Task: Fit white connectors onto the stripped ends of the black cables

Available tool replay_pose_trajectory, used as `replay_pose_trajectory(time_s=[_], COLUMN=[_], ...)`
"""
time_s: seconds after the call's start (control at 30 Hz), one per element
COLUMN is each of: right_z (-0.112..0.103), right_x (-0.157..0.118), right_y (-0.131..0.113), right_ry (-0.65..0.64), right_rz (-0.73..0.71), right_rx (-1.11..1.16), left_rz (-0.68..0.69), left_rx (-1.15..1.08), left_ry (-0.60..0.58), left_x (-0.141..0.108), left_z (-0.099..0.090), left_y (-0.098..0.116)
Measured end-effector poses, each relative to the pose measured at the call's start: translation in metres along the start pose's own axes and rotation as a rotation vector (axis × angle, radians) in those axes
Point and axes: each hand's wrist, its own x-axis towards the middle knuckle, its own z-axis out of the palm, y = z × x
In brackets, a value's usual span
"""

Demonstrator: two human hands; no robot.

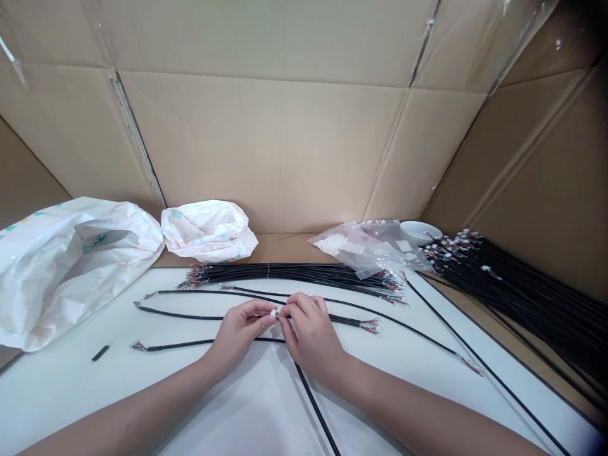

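My left hand (237, 339) and my right hand (311, 332) meet at the middle of the white table (71, 396). The left fingers pinch a small white connector (274, 314). My right fingertips pinch the thin end of a black cable (346, 318) right beside that connector. Its far end shows frayed coloured wires. Other loose black cables (190, 345) lie under and around my wrists. Behind my hands rests a tied bundle of black cables (289, 273) with coloured wire ends.
A large pile of black cables (522, 297) with white connectors lies at right. A clear plastic bag (365, 247) and white bowl (420, 232) stand behind the table. White plastic sacks (61, 266) lie at left, near a short black tube (101, 353). Cardboard walls surround everything.
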Motion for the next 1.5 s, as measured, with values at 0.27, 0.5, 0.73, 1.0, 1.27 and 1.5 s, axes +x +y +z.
replay_pose_trajectory(time_s=[0.27, 0.5, 0.73, 1.0, 1.27, 1.5], right_z=[-0.0016, -0.0018, 0.0002, 0.0009, 0.0028, 0.0029], right_x=[-0.0017, -0.0044, -0.0041, -0.0048, -0.0060, -0.0061], right_y=[-0.0049, -0.0047, -0.0010, 0.0021, 0.0021, 0.0009], right_ry=[0.017, 0.033, 0.074, 0.033, 0.047, 0.075], right_rz=[0.022, 0.047, -0.024, -0.117, -0.093, -0.062], right_rx=[0.014, 0.050, -0.011, -0.219, -0.201, -0.161], left_rz=[-0.015, -0.008, -0.025, -0.042, -0.035, -0.031], left_rx=[-0.076, -0.055, -0.069, -0.111, -0.118, -0.129], left_ry=[0.028, 0.029, 0.062, 0.056, 0.029, 0.029], left_x=[-0.0032, -0.0045, -0.0051, -0.0031, -0.0037, -0.0022], left_z=[0.0010, 0.0024, 0.0031, 0.0035, 0.0027, 0.0024], left_y=[0.0039, 0.0069, 0.0082, 0.0068, 0.0062, 0.0053])
